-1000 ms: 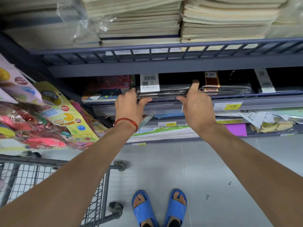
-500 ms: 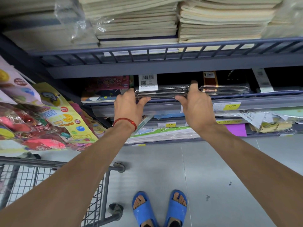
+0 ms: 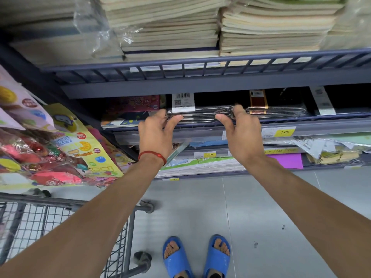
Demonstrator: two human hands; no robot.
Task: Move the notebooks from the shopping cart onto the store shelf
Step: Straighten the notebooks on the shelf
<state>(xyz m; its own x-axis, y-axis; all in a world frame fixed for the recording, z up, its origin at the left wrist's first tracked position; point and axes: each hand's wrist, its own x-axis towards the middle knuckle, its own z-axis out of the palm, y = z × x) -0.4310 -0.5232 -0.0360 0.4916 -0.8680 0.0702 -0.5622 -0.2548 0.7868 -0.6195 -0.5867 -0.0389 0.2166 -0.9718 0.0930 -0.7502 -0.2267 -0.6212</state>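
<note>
A stack of black notebooks (image 3: 200, 115) in clear plastic wrap, with a white barcode label on top, lies on the middle store shelf (image 3: 200, 135). My left hand (image 3: 156, 133) holds the stack's left end, thumb on its front edge. At the right end, my right hand (image 3: 243, 135) holds the stack, with the index finger on the corner and the thumb on the front. The wire shopping cart (image 3: 60, 201) is at the lower left, under my left forearm; what it holds is hidden.
A second wrapped stack (image 3: 277, 111) lies just right of my hands, colourful books (image 3: 130, 111) just left. The upper shelf (image 3: 200, 85) carries tall piles of cream notebooks. Hanging toy packets (image 3: 40, 147) crowd the left. My feet in blue slippers (image 3: 196, 255) stand on grey floor.
Both hands stay at the ends of the stack. The right index finger has come down from above the stack onto its corner.
</note>
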